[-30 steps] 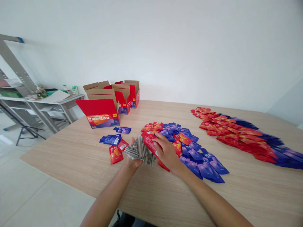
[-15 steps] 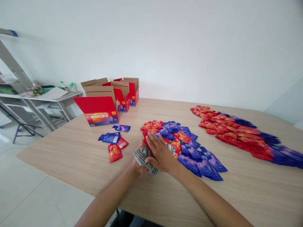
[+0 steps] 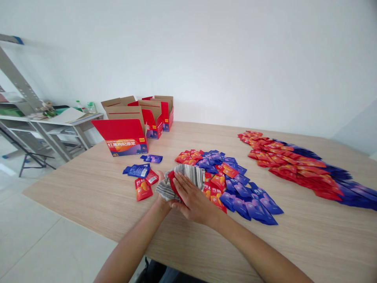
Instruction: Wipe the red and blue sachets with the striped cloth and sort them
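My left hand holds a grey striped cloth from below, its fingers mostly hidden under the fabric. My right hand lies over a red sachet and presses it against the cloth. Both hands sit at the near left edge of a spread pile of red and blue sachets on the wooden table.
A few loose sachets lie left of my hands. Open red cartons stand at the far left of the table. A long row of red and blue sachets runs along the right. A grey shelf unit stands beyond the table.
The cloth has been lifted and spread wider behind the sachet. My right hand slid back toward me along the red sachet. The pile's near sachets shifted slightly.
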